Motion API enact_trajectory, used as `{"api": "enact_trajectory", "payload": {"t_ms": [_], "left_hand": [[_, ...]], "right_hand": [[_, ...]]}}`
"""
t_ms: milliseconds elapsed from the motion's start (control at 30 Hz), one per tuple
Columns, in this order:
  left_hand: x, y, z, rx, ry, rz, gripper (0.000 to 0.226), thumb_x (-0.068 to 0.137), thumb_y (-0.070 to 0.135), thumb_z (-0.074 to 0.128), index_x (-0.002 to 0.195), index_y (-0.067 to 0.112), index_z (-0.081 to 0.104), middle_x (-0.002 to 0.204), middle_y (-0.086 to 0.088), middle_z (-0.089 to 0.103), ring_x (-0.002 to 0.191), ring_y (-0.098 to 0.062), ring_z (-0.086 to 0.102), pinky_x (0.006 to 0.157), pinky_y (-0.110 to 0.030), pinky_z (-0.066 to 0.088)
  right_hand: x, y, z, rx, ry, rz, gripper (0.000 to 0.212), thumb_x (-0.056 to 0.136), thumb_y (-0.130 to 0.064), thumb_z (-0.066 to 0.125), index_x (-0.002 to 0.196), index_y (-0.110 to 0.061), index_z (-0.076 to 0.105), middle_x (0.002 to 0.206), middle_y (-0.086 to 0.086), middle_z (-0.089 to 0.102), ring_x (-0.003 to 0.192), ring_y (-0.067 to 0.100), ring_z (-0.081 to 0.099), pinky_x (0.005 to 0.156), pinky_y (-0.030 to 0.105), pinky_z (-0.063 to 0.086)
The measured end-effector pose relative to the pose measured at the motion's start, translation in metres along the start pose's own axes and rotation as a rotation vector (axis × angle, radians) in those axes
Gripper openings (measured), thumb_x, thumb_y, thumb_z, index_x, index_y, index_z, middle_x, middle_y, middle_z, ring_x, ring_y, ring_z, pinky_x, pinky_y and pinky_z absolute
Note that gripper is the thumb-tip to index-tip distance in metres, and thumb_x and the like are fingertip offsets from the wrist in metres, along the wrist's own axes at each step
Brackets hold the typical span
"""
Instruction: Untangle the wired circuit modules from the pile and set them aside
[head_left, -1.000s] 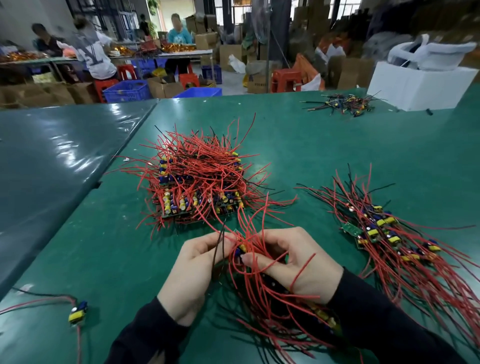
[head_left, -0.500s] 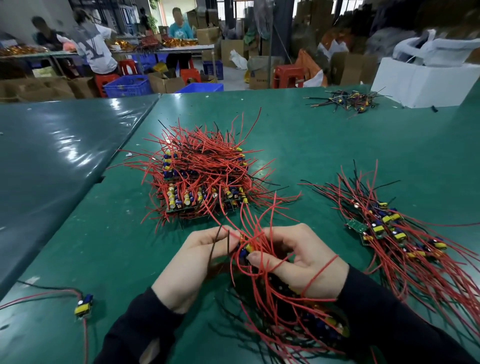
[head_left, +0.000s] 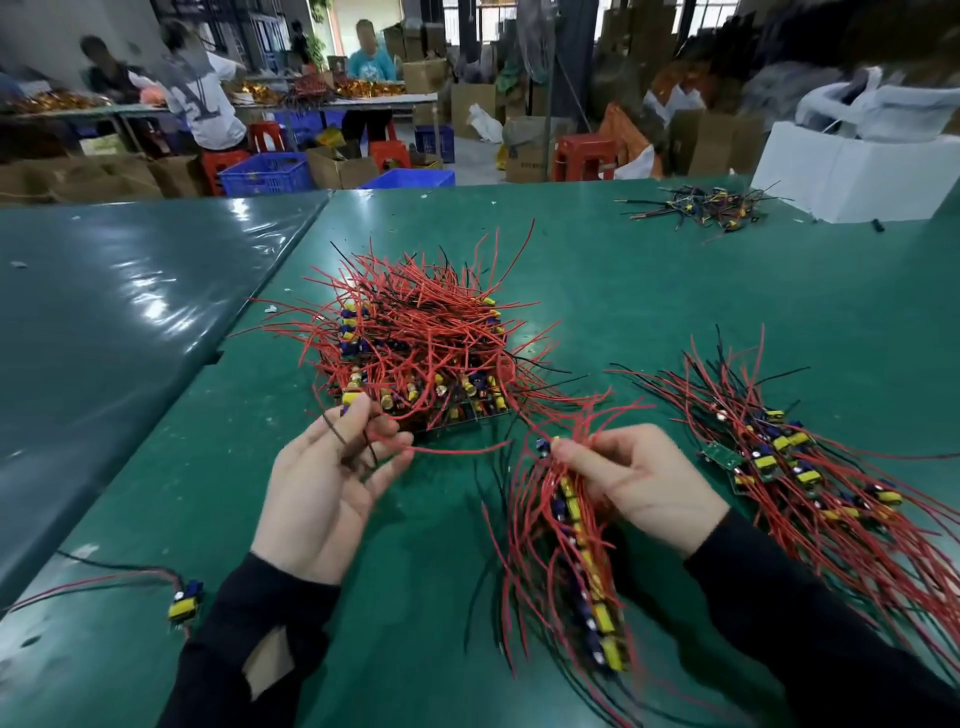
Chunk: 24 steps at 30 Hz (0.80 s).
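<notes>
Pinching thin wires (head_left: 358, 441) with the left hand (head_left: 324, 493) at the near edge of the tangled pile (head_left: 415, 343), mid-table. Gripping a row of modules (head_left: 582, 545) with the right hand (head_left: 639, 483), curled fingers at its far end. Lying at right: the sorted bundle (head_left: 795, 467).

We observe the left hand (head_left: 327, 493) pinching black and red wires beside the tangled pile (head_left: 421, 353). The right hand (head_left: 639, 483) grips a bundle of modules (head_left: 582, 545) above the green table (head_left: 415, 597). A sorted row (head_left: 810, 467) lies to its right.
</notes>
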<state>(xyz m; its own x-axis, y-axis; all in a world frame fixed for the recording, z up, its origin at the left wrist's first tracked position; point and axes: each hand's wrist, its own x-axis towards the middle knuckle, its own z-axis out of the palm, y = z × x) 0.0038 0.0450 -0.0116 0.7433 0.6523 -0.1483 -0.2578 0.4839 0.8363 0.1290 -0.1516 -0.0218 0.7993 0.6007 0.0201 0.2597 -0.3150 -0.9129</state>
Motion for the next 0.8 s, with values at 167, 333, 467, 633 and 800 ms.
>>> {"api": "enact_trajectory", "payload": {"t_ms": [167, 333, 467, 633, 800], "left_hand": [[-0.002, -0.002, 0.008, -0.164, -0.125, -0.111, 0.019, 0.075, 0.028, 0.058, 0.085, 0.013, 0.061, 0.052, 0.008, 0.047, 0.043, -0.004, 0.048, 0.051, -0.017, 0.052], [-0.013, 0.018, 0.001, -0.284, -0.368, -0.115, 0.024, 0.078, 0.029, 0.062, 0.096, 0.014, 0.067, 0.061, 0.01, 0.037, 0.041, -0.002, 0.033, 0.029, -0.007, 0.027], [-0.029, 0.002, 0.02, 0.254, -0.416, 0.027, 0.036, 0.079, 0.021, 0.056, 0.112, 0.012, 0.066, 0.06, 0.002, 0.047, 0.038, -0.002, 0.024, 0.036, -0.005, 0.018], [-0.04, -0.015, 0.033, 0.488, -0.445, 0.146, 0.038, 0.08, 0.012, 0.061, 0.117, 0.014, 0.055, 0.059, -0.003, 0.056, 0.036, -0.002, 0.034, 0.036, -0.011, 0.025], [-0.04, -0.019, 0.031, 0.693, -0.527, 0.209, 0.04, 0.085, -0.006, 0.061, 0.115, 0.018, 0.054, 0.065, -0.006, 0.06, 0.045, -0.007, 0.038, 0.044, -0.013, 0.03]], "right_hand": [[0.001, 0.012, -0.021, -0.745, 0.152, -0.067, 0.051, 0.092, -0.05, 0.047, 0.06, -0.012, 0.06, 0.049, -0.001, 0.048, 0.059, 0.025, 0.05, 0.056, 0.031, 0.033], [0.005, 0.007, -0.044, -0.595, 0.489, -0.184, 0.016, 0.088, -0.016, 0.056, 0.09, -0.012, 0.071, 0.083, 0.009, 0.07, 0.08, 0.031, 0.065, 0.077, 0.035, 0.05], [-0.011, -0.02, -0.025, -0.043, 0.523, -0.491, 0.019, 0.086, -0.012, 0.052, 0.089, -0.018, 0.07, 0.08, 0.0, 0.07, 0.075, 0.017, 0.068, 0.072, 0.026, 0.052], [-0.032, -0.034, 0.008, 0.124, 0.006, -0.39, 0.019, 0.086, -0.029, 0.058, 0.091, -0.016, 0.071, 0.081, 0.004, 0.072, 0.072, 0.018, 0.067, 0.071, 0.031, 0.055], [-0.029, -0.029, 0.005, -0.078, -0.078, -0.36, 0.02, 0.076, -0.031, 0.076, 0.091, -0.019, 0.072, 0.076, 0.0, 0.071, 0.07, 0.014, 0.066, 0.075, 0.037, 0.053]]}}
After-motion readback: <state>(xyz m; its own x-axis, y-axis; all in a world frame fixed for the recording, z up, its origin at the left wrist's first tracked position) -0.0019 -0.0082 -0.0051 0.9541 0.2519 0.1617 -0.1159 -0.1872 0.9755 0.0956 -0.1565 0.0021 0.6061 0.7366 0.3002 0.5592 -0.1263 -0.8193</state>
